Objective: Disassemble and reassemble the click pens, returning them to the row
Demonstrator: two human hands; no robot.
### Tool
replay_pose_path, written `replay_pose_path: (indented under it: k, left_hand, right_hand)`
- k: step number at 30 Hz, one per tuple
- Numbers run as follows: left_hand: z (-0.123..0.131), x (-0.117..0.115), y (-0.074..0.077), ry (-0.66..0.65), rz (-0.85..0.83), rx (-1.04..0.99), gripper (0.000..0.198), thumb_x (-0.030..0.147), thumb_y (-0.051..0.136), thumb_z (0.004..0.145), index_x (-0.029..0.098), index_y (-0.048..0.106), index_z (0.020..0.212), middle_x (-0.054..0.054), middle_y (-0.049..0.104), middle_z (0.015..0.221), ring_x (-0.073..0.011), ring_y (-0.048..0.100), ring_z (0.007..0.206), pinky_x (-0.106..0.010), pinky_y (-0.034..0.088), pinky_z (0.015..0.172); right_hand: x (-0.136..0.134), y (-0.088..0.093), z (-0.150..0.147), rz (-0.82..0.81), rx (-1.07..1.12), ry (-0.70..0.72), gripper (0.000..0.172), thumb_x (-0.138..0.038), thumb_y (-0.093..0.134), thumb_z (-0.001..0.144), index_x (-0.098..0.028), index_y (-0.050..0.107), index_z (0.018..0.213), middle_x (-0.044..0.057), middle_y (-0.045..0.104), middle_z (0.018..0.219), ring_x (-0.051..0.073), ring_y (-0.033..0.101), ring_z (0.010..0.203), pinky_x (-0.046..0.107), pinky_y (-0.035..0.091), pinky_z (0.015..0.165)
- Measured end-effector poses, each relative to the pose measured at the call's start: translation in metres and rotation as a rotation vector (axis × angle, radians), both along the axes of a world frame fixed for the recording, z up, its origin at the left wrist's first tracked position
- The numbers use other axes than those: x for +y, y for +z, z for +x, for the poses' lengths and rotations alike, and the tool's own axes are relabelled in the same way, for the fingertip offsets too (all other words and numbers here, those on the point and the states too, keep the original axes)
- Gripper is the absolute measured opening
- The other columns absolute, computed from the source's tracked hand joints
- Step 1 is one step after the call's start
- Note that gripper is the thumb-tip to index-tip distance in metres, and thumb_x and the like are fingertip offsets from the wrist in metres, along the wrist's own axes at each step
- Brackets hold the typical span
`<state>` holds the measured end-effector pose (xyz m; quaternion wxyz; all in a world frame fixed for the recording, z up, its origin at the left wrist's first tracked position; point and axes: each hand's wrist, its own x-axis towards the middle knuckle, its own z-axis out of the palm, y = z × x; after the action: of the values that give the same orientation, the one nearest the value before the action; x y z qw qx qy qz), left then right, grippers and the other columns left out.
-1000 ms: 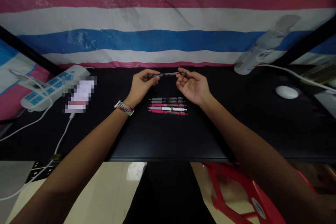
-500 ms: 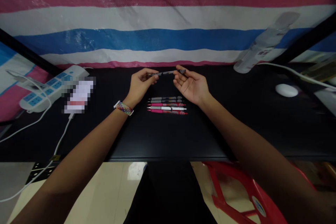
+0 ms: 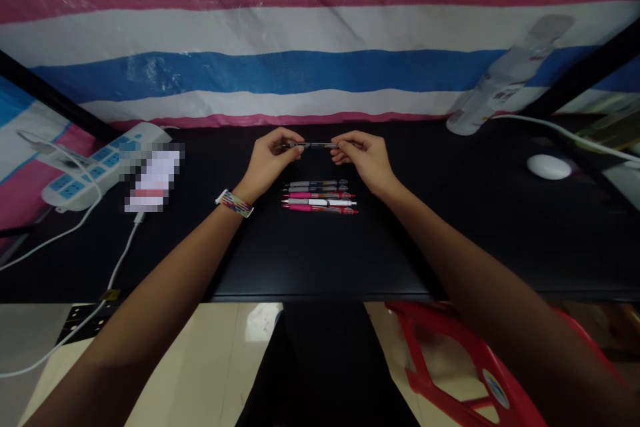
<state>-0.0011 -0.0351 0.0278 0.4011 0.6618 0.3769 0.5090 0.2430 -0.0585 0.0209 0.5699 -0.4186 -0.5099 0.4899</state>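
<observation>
A dark pen (image 3: 320, 145) lies level between my two hands, just above the black desk (image 3: 320, 260). My left hand (image 3: 273, 155) pinches its left end between thumb and fingers. On the other end, my right hand (image 3: 364, 155) has its thumb and fingers closed, hiding the tip there. Closer to me, several pens lie side by side in a stack of rows: dark grey pens (image 3: 316, 184), a pink pen (image 3: 320, 195), a white pen (image 3: 320, 203) and another pink pen (image 3: 321, 209). A colourful woven band (image 3: 235, 203) circles my left wrist.
At the left are a white power strip (image 3: 107, 163) and a phone (image 3: 155, 179) with a white cable. On the right stand a clear bottle (image 3: 505, 77) and a white mouse (image 3: 549, 167). A striped sheet (image 3: 320, 27) hangs behind; a red stool (image 3: 450, 353) is below.
My right hand has turned from palm up with fingers loosely spread to a closed pinch on the pen's right end. My left hand keeps its hold. The view has shifted slightly.
</observation>
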Motion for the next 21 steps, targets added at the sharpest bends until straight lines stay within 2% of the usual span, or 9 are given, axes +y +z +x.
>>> replay_pose_path:
  k: [4, 7, 13, 18, 21]
  left_hand:
    - [-0.001, -0.008, 0.004, -0.053, 0.072, 0.216, 0.022, 0.041, 0.089, 0.093, 0.021, 0.091, 0.101, -0.007, 0.084, 0.092, -0.0191, 0.073, 0.08, -0.034, 0.056, 0.076]
    - [0.0, -0.016, 0.01, -0.072, 0.135, 0.385, 0.016, 0.037, 0.085, 0.095, 0.023, 0.092, 0.096, -0.006, 0.085, 0.094, -0.0201, 0.074, 0.085, -0.036, 0.056, 0.083]
    - [0.001, -0.023, 0.017, -0.149, 0.15, 0.516, 0.011, 0.029, 0.082, 0.093, 0.023, 0.091, 0.095, -0.005, 0.086, 0.096, -0.0226, 0.077, 0.093, -0.038, 0.058, 0.093]
    - [-0.001, -0.023, 0.016, -0.18, 0.218, 0.597, 0.01, 0.022, 0.08, 0.091, 0.024, 0.09, 0.094, -0.002, 0.084, 0.086, -0.0221, 0.076, 0.089, -0.04, 0.056, 0.097]
    - [-0.002, -0.022, 0.015, -0.196, 0.246, 0.625, 0.01, 0.022, 0.079, 0.092, 0.024, 0.089, 0.094, -0.001, 0.084, 0.086, -0.0216, 0.076, 0.088, -0.041, 0.056, 0.099]
  right_hand:
    - [-0.007, 0.002, 0.007, 0.098, -0.198, 0.034, 0.012, -0.017, 0.077, 0.095, -0.022, 0.088, 0.095, 0.005, 0.087, 0.089, 0.02, 0.081, 0.083, 0.034, 0.066, 0.084]
    - [-0.013, 0.007, 0.015, 0.181, -0.42, 0.083, 0.012, -0.017, 0.078, 0.09, -0.023, 0.088, 0.09, 0.005, 0.088, 0.093, 0.024, 0.083, 0.089, 0.038, 0.064, 0.087]
    - [-0.023, 0.013, 0.02, 0.315, -0.728, 0.131, 0.015, -0.018, 0.079, 0.088, -0.025, 0.091, 0.092, 0.004, 0.09, 0.098, 0.028, 0.083, 0.098, 0.043, 0.061, 0.095]
    - [-0.022, 0.014, 0.019, 0.345, -0.746, 0.116, 0.015, -0.018, 0.077, 0.09, -0.026, 0.09, 0.091, 0.004, 0.09, 0.1, 0.027, 0.083, 0.098, 0.042, 0.06, 0.096]
    - [-0.031, 0.026, 0.015, 0.368, -0.661, 0.068, 0.015, -0.016, 0.076, 0.091, -0.024, 0.088, 0.088, 0.004, 0.089, 0.097, 0.026, 0.083, 0.095, 0.04, 0.061, 0.093]
